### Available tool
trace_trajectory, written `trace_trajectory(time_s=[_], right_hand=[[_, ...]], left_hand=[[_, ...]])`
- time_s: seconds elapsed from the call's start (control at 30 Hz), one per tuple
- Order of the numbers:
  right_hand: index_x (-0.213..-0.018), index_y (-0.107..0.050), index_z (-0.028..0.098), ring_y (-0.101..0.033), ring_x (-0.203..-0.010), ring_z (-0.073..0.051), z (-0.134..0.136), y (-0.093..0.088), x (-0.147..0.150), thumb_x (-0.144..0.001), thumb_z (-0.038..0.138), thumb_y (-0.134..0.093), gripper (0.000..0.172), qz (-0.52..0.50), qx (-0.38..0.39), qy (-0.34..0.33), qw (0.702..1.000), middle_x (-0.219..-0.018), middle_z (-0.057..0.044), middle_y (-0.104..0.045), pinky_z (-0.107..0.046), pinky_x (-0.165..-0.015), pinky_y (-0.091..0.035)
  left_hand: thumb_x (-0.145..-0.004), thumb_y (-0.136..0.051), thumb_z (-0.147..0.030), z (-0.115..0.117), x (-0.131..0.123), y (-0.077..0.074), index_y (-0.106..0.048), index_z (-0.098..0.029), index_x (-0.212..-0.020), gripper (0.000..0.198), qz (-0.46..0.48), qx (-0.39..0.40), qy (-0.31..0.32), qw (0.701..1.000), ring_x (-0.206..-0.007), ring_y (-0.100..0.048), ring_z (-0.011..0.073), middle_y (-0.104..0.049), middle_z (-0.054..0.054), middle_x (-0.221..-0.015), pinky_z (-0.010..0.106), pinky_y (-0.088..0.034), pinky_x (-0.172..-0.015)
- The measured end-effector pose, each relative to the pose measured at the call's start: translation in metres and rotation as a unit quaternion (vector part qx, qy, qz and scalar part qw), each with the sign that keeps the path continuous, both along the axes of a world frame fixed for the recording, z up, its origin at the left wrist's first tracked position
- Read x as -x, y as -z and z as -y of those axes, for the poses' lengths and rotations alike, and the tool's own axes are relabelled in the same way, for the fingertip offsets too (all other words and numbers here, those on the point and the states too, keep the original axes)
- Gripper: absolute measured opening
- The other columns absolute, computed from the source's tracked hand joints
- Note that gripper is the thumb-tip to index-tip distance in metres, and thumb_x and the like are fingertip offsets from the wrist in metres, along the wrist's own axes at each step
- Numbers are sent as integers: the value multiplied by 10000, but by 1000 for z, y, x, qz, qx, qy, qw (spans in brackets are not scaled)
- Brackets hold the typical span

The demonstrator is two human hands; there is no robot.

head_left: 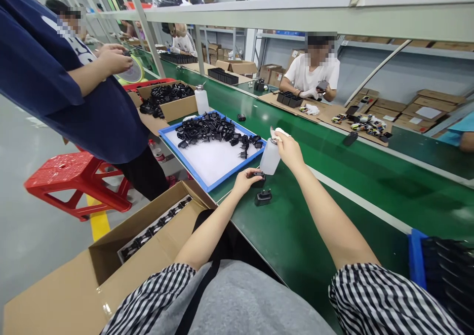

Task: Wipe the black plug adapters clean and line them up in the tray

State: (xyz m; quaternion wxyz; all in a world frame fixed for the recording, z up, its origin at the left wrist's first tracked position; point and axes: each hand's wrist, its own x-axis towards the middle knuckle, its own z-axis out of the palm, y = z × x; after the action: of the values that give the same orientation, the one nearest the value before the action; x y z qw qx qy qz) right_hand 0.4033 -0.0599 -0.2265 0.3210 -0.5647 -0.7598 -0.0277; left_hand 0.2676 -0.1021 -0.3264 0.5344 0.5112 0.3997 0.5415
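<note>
My left hand (246,181) is closed, its fingertips gripping a black plug adapter (260,179) at the table surface. Just in front of it on the green table stands another black plug adapter (263,197), its prongs pointing up. My right hand (290,151) is closed on a white cloth (282,133) at the top of a translucent white bottle (270,158). The bottle has a metal cap with a raised lid and looks slightly tilted; whether my fingers also grip its neck is hidden. Left of the bottle, a blue-rimmed tray (211,186) carries a heap of black plug adapters (211,128).
A second bottle (202,99) and a carton of black adapters (180,109) stand beyond the tray. An open carton (148,221) is at my left, a blue-edged bin (417,256) at my right. A person in navy (99,113) stands left; another (314,68) sits across the green belt.
</note>
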Motion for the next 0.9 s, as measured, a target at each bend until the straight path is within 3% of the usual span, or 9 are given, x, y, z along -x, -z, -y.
trace_trajectory(time_s=[0.13, 0.43, 0.9], right_hand=[[-1040, -509, 127, -493, -894, -276, 1, 0, 0, -728, 165, -291, 383, 1, -16, -3, 1000, -981, -126, -560, -420, -717, -407], [-1043, -502, 130, -460, -960, -263, 0, 5, 1, -734, 151, -297, 372, 4, -28, 6, 1000, -1014, -125, -546, -408, -750, -393], [-1033, -505, 159, -458, -966, -261, -4, 9, -2, -730, 159, -304, 363, -2, -36, -9, 999, -984, -111, -562, -413, -744, -393]], left_hand=[[-516, -630, -174, 1, 0, 4, -588, -138, -691, 184, -40, 3, 4, 999, -649, -549, 123, -613, 14, -695, 269, -430, -665], [-543, -626, -214, 11, -1, -2, -616, -175, -731, 192, -159, -26, -53, 986, -709, -536, 140, -615, 6, -736, 267, -391, -723], [-593, -600, -207, 16, -3, -3, -603, -193, -755, 162, -238, -78, -69, 966, -767, -548, 152, -615, 17, -812, 280, -402, -744]])
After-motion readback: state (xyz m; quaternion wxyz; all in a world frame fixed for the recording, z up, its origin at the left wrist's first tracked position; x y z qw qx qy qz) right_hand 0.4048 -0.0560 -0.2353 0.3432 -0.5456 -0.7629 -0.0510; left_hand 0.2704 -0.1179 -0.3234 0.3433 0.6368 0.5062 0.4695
